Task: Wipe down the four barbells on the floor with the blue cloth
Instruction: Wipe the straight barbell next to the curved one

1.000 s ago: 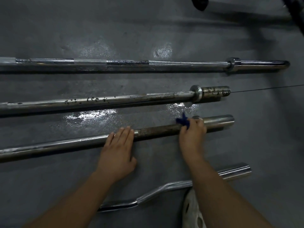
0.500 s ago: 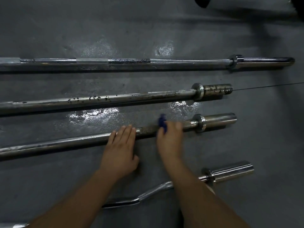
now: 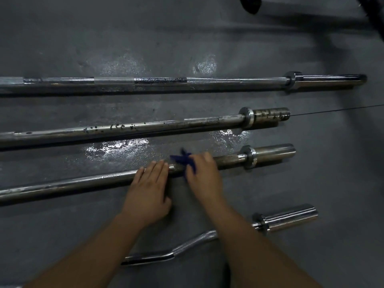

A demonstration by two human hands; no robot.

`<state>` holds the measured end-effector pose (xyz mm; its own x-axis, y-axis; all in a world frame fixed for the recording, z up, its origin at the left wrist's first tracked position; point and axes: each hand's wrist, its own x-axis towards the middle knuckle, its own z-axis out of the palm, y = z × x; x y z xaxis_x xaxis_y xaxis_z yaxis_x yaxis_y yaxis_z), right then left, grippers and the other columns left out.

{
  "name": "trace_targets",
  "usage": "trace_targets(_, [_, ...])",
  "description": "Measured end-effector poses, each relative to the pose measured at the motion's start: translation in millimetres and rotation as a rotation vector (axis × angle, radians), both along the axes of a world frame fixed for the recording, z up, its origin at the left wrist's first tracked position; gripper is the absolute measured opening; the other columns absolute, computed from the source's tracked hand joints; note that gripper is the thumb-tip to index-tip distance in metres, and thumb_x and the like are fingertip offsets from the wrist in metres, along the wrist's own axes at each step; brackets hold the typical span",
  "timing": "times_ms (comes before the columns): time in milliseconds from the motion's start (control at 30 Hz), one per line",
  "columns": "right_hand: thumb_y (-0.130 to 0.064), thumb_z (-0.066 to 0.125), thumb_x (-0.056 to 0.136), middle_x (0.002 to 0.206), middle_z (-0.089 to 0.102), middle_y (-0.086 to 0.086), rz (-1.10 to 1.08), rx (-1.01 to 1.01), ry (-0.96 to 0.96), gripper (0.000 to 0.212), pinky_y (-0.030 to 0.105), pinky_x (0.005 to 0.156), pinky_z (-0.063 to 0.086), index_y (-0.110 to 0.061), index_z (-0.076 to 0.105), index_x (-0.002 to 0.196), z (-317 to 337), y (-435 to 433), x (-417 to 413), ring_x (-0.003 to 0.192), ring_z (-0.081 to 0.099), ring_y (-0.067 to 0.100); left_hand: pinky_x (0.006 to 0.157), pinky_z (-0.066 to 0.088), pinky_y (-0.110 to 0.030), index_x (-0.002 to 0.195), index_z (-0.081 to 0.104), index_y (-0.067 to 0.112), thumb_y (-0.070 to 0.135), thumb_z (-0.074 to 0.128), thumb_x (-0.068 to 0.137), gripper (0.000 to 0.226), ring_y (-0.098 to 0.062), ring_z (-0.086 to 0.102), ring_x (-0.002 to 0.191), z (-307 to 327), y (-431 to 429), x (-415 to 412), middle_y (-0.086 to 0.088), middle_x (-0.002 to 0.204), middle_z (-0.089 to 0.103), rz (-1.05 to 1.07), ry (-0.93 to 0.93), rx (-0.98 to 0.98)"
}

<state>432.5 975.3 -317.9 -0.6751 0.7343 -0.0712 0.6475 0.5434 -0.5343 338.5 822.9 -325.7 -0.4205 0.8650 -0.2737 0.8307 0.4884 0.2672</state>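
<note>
While the third bar (image 3: 228, 160) is being wiped, the cloth (image 3: 182, 159) is held bunched in the right hand (image 3: 202, 177) and pressed onto the shaft, a little inside the collar at the bar's right end; blue folds stick out past the fingers. The left hand (image 3: 148, 194) is laid flat, fingers straight and gripping nothing, with its fingertips on the same shaft just beside the cloth, apparently to steady it. Four bars are counted on the floor (image 3: 332, 173), lying roughly parallel: a far bar (image 3: 228, 82) toward the floor's far edge, a second bar (image 3: 166, 125) with dark pitting, the third bar, and a bent curl bar (image 3: 291, 218) toward the near edge, partly hidden by the right forearm. One cloth and two hands are seen. Two bright, wet-looking patches (image 3: 116, 147) are seen on the floor between the second and third bars. The task is judged to be under way, not finished: the long left stretch of the third bar appears yet to be covered, and whether the other three have been wiped cannot be told from their look.
</note>
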Motion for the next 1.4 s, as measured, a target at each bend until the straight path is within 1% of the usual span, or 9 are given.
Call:
trace_targets(133, [-0.014,0.062,0.087,0.113,0.052,0.012,-0.466,0.110,0.015,0.025,0.034,0.094,0.042,-0.009,0.067,0.111,-4,23,30,0.102,0.053,0.030,0.119,0.024,-0.048,0.149,0.040,0.007,0.042,0.052,0.065,0.093,-0.028,0.035,0.144,-1,0,1,-0.010,0.156,0.037,0.006,0.013,0.002])
trace_targets(300, [-0.011,0.062,0.082,0.104,0.057,0.009,-0.099,-0.010,0.044,0.029,0.036,0.089,0.046,-0.013,0.067,0.110,0,18,19,0.098,0.054,0.028,0.118,0.026,-0.049,0.148,0.042,0.006,0.043,0.053,0.063,0.093,-0.030,0.039,0.141,-2,0,3,-0.012,0.154,0.040,0.014,0.017,0.002])
trace_targets(433, [-0.007,0.059,0.086,0.122,0.055,0.013,-0.407,0.136,0.027,0.034,0.036,0.098,0.041,-0.013,0.063,0.119,8,69,48,0.114,0.049,0.030,0.116,0.028,-0.050,0.146,0.044,0.005,0.044,0.043,0.066,0.090,-0.029,0.040,0.140,-3,0,2,-0.012,0.153,0.042,0.011,0.027,0.016])
trace_targets(667, [-0.015,0.054,0.091,0.134,0.051,0.011,-0.400,0.181,-0.199,0.034,0.038,0.094,0.038,-0.008,0.060,0.124,0,51,38,0.114,0.041,0.033,0.118,0.024,-0.049,0.148,0.041,0.006,0.042,0.055,0.064,0.092,-0.029,0.036,0.143,-4,0,3,-0.012,0.156,0.038,0.017,0.016,0.001])
trace_targets(833, [-0.015,0.057,0.089,0.117,0.054,0.012,-0.238,0.154,-0.178,0.025,0.031,0.086,0.040,-0.009,0.064,0.112,8,75,52,0.105,0.051,0.033,0.118,0.027,-0.051,0.149,0.040,0.006,0.042,0.056,0.065,0.093,-0.029,0.035,0.144,-4,-1,3,-0.012,0.156,0.037,0.007,0.028,-0.004])
trace_targets(967, [-0.010,0.058,0.089,0.116,0.054,0.014,-0.455,0.132,-0.073,0.028,0.031,0.088,0.043,-0.007,0.066,0.116,5,45,43,0.104,0.054,0.031,0.118,0.026,-0.050,0.147,0.043,0.006,0.043,0.056,0.064,0.093,-0.029,0.037,0.142,-6,-1,4,-0.012,0.155,0.040,0.024,0.037,0.008])
trace_targets(1100, [-0.014,0.056,0.088,0.109,0.056,0.011,-0.140,0.113,-0.105,0.025,0.035,0.088,0.045,-0.009,0.067,0.110,2,42,36,0.101,0.053,0.029,0.117,0.028,-0.051,0.148,0.042,0.006,0.043,0.056,0.063,0.093,-0.029,0.039,0.141,-5,0,3,-0.012,0.154,0.041,0.014,0.034,0.000])
trace_targets(1233, [-0.013,0.056,0.092,0.121,0.051,0.013,-0.487,0.120,-0.080,0.030,0.032,0.093,0.042,-0.009,0.065,0.120,1,50,54,0.107,0.053,0.031,0.116,0.028,-0.050,0.147,0.043,0.006,0.043,0.056,0.064,0.092,-0.029,0.039,0.141,-5,1,2,-0.012,0.153,0.042,0.028,0.030,0.007])
trace_targets(1400, [-0.013,0.059,0.087,0.106,0.055,0.013,-0.005,0.101,-0.055,0.030,0.038,0.087,0.048,-0.008,0.068,0.115,1,16,23,0.095,0.055,0.031,0.116,0.028,-0.050,0.147,0.044,0.006,0.044,0.055,0.063,0.092,-0.029,0.040,0.141,-2,1,3,-0.012,0.153,0.042,0.024,0.024,0.004])
